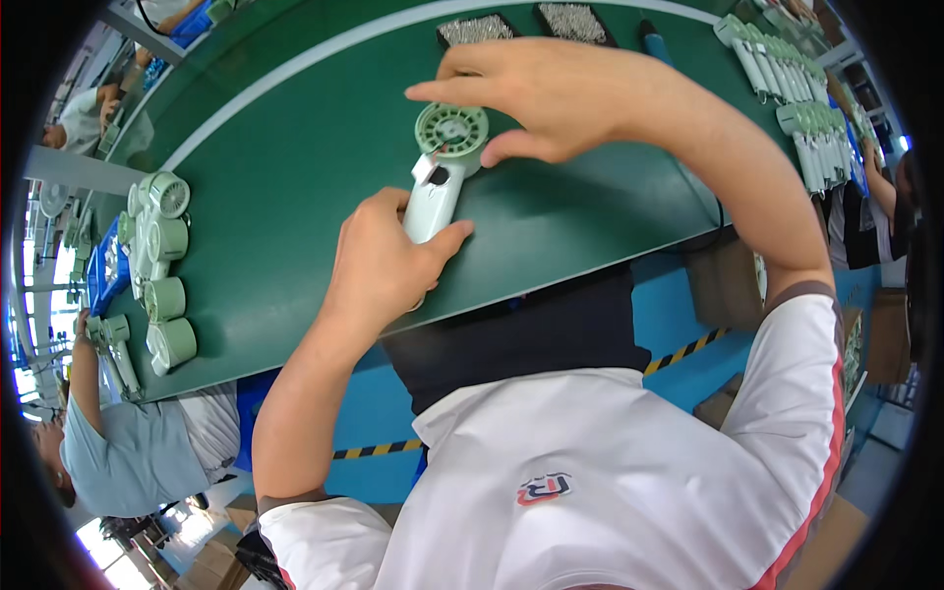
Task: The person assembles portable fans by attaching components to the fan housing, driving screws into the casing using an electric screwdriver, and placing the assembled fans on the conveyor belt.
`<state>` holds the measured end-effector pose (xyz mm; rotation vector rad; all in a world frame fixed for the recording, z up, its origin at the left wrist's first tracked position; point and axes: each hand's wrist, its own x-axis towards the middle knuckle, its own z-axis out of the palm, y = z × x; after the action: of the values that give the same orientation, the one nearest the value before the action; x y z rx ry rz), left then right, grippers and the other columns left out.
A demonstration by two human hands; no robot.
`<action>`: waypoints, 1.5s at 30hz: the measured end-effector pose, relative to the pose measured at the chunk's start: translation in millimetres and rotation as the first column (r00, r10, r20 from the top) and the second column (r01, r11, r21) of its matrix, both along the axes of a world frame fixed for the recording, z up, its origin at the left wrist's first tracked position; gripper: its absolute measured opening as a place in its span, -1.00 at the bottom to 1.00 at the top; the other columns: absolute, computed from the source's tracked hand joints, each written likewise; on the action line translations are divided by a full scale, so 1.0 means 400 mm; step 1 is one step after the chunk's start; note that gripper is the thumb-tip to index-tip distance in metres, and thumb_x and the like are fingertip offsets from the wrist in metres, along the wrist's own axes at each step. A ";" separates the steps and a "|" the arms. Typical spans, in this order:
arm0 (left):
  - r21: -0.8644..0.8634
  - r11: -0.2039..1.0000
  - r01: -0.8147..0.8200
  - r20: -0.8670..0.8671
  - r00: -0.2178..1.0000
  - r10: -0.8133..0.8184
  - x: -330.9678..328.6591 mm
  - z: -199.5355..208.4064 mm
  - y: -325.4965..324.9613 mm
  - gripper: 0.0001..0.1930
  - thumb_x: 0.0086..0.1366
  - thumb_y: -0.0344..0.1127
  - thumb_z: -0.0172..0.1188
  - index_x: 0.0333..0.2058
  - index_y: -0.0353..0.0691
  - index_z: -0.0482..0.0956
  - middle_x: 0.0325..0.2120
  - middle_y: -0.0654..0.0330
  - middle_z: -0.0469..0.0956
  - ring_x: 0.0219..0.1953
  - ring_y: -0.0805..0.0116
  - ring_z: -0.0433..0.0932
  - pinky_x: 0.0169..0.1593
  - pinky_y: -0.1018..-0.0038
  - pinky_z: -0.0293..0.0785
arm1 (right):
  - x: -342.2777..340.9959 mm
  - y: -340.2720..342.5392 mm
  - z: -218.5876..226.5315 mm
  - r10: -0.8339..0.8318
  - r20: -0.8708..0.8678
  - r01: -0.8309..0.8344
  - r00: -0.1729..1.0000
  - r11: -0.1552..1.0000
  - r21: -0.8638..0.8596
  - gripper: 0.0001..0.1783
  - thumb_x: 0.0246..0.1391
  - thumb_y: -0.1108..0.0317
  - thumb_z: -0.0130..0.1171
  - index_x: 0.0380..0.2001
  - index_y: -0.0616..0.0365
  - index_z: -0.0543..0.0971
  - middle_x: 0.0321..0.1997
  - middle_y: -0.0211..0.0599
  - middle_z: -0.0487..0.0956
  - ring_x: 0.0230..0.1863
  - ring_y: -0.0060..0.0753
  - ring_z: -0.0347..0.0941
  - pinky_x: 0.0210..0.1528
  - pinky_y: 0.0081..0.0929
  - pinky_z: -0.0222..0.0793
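A pale green and white handheld fan [433,208] lies just above the green bench, its round head pointing away from me. My left hand [379,251] is closed around its white handle, thumb along the right side. At the neck sit a small white piece and a dark opening, with thin wires showing on the fan's open head. My right hand [526,98] arches over the head with fingers spread. Its thumb is close to the head's right edge; whether it touches I cannot tell. The index finger stretches out past the far side.
Two black trays of small metal parts [477,29] stand at the far edge, near a blue screwdriver [653,41]. Several green fan heads [167,239] line the bench's left end. Rows of white-handled fans [772,64] lie at far right. Co-workers [138,442] sit on both sides.
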<state>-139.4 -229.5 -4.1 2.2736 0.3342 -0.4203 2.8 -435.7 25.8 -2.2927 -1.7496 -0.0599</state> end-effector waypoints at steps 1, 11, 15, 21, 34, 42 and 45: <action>-0.053 0.998 0.028 0.083 0.996 -0.024 -0.013 -0.014 0.001 -0.51 0.14 -0.12 0.51 -0.22 -0.50 0.61 -0.45 -0.09 0.68 -0.54 0.25 0.68 -0.39 0.35 0.58 | 0.001 0.022 0.004 -0.010 0.011 0.011 1.000 0.995 -0.095 -0.26 0.05 0.28 0.43 0.31 0.14 0.45 0.11 -0.07 0.50 0.09 0.06 0.49 0.16 -0.12 0.43; -0.478 0.867 0.141 0.020 0.988 -0.150 -0.031 -0.037 0.016 -0.52 0.34 -0.03 0.36 -0.23 -0.50 0.70 -0.63 0.26 0.53 -0.56 0.52 0.54 -0.50 0.53 0.43 | -0.013 0.086 0.146 0.001 -0.172 -0.086 0.985 0.868 -0.489 -0.33 0.02 0.23 0.42 0.19 0.28 0.54 0.04 0.04 0.54 0.14 0.10 0.47 0.20 -0.19 0.42; -0.416 0.903 0.105 0.127 0.990 -0.056 0.070 0.022 0.111 -0.29 0.38 0.24 0.16 -0.12 -0.51 0.65 -0.40 0.02 0.66 -0.53 0.38 0.63 -0.59 0.50 0.46 | -0.015 0.088 0.140 0.027 -0.118 -0.081 0.993 0.870 -0.486 -0.33 -0.01 0.24 0.46 0.16 0.31 0.56 0.01 0.00 0.53 0.14 0.07 0.45 0.18 -0.21 0.42; -0.683 0.635 0.361 0.123 0.914 -0.387 0.314 0.046 0.172 -0.23 -0.01 -0.65 0.51 0.24 -0.45 0.42 0.07 0.05 0.59 -0.16 0.45 0.64 -0.26 0.58 0.58 | -0.008 0.081 0.108 0.038 -0.135 -0.096 0.990 0.883 -0.459 -0.31 -0.03 0.24 0.48 0.17 0.32 0.56 0.01 0.00 0.49 0.11 0.06 0.45 0.14 -0.18 0.41; -0.819 0.257 0.514 0.334 0.790 -0.515 0.322 -0.092 0.102 -0.37 0.00 -0.76 0.47 0.07 -0.33 0.49 -0.12 0.25 0.56 -0.14 0.48 0.58 -0.13 0.58 0.62 | 0.000 0.091 0.125 0.124 -0.115 -0.162 0.986 0.892 -0.422 -0.36 -0.09 0.25 0.50 0.08 0.31 0.60 0.03 0.07 0.45 0.07 0.07 0.42 0.10 -0.18 0.40; -0.559 0.518 0.648 0.388 0.756 -0.527 0.326 -0.112 0.099 -0.46 -0.23 -0.46 0.70 -0.24 -0.26 0.60 -0.40 0.41 0.49 -0.37 0.62 0.36 -0.32 0.60 0.29 | -0.020 0.053 0.057 0.117 0.046 -0.104 0.992 0.969 -0.226 -0.32 -0.24 0.47 0.51 0.08 0.32 0.62 0.01 -0.06 0.54 0.01 0.00 0.53 0.05 -0.24 0.50; -0.520 0.574 0.632 0.328 0.769 -0.549 0.322 -0.096 0.101 -0.49 -0.23 -0.45 0.71 -0.27 -0.25 0.61 -0.43 0.42 0.48 -0.35 0.63 0.36 -0.34 0.60 0.28 | -0.008 0.051 0.038 0.059 -0.041 -0.067 0.997 0.963 -0.261 -0.36 -0.30 0.53 0.51 0.01 0.29 0.65 0.03 -0.07 0.55 0.05 -0.04 0.54 0.03 -0.22 0.53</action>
<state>-10.5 -189.0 -42.4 1.6847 -0.6081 -0.6083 -0.3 -415.4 41.0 -2.3967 -1.9122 0.2336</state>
